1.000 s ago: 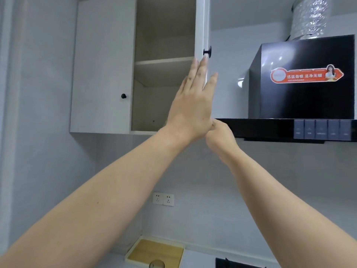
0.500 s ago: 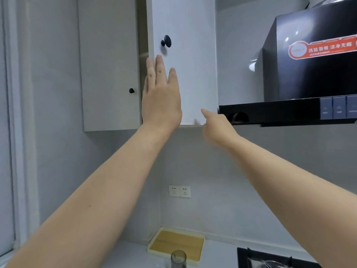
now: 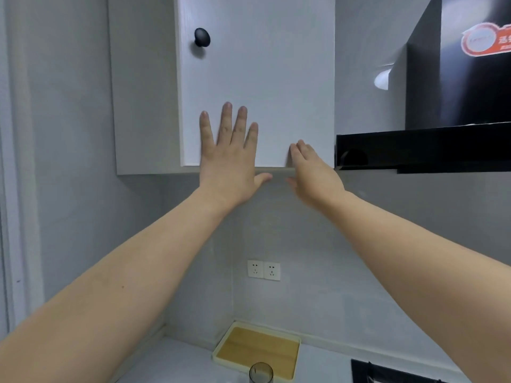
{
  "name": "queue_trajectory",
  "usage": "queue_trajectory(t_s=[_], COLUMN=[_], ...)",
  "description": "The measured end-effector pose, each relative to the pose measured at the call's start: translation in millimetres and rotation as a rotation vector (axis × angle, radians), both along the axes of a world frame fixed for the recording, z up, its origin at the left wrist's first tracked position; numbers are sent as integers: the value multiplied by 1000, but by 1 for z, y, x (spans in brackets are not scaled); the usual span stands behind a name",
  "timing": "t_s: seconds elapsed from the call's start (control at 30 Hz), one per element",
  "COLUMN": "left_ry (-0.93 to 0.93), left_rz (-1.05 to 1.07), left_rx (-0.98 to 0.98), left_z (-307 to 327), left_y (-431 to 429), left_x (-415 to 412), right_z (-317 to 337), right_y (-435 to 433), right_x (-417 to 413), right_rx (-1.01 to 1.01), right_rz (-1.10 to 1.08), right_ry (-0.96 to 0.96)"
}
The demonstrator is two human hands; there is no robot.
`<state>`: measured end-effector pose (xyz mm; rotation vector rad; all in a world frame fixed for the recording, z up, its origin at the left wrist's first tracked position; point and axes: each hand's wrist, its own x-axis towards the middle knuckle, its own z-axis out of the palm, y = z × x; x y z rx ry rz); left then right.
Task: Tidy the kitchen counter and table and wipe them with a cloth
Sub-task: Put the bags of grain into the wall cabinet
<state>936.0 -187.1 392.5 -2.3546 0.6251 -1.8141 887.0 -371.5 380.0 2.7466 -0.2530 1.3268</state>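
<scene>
The white wall cabinet door with a black round knob stands nearly flush with the cabinet. My left hand presses flat on the door's lower part, fingers straight and spread. My right hand touches the door's bottom right corner with relaxed fingers and holds nothing. Far below lies the grey counter.
A black range hood juts out at the right, close to the cabinet. On the counter sit a wooden tray with a cream rim and a clear glass. A double wall socket is on the backsplash; the stove corner shows bottom right.
The cabinet door has swung from open to almost shut under my left hand's push. My right hand has come up to its lower right corner. The shelves inside are now hidden.
</scene>
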Motion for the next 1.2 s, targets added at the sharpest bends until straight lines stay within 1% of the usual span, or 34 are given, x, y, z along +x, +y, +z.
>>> queue_trajectory(t_s=[0.2, 0.27, 0.4, 0.53, 0.67, 0.83, 1.03, 1.2], left_ry=[-52, -42, 21, 100, 162, 269, 362, 400], left_rz=[-13, -24, -63, -97, -137, -298, -407, -466], left_rx=[27, 23, -16, -50, -58, -104, -119, -141], left_z=[-4, -2, -4, -7, -8, -4, -5, -11], left_y=[0, -2, -17, -39, -54, -62, -74, -83], left_x=[66, 88, 125, 152, 173, 186, 200, 213], right_z=[5, 7, 7, 3, 3, 3, 0, 0], right_y=[-16, -22, -30, -37, -45, -50, -56, -60], right_x=[32, 45, 68, 86, 97, 105, 109, 112], right_rx=[-142, -179, -265, -300, -341, -372, -392, -393], right_rz=[-35, -48, -136, -184, -198, -196, -176, -222], right_ry=[-38, -39, -30, -46, -52, -66, -107, -38])
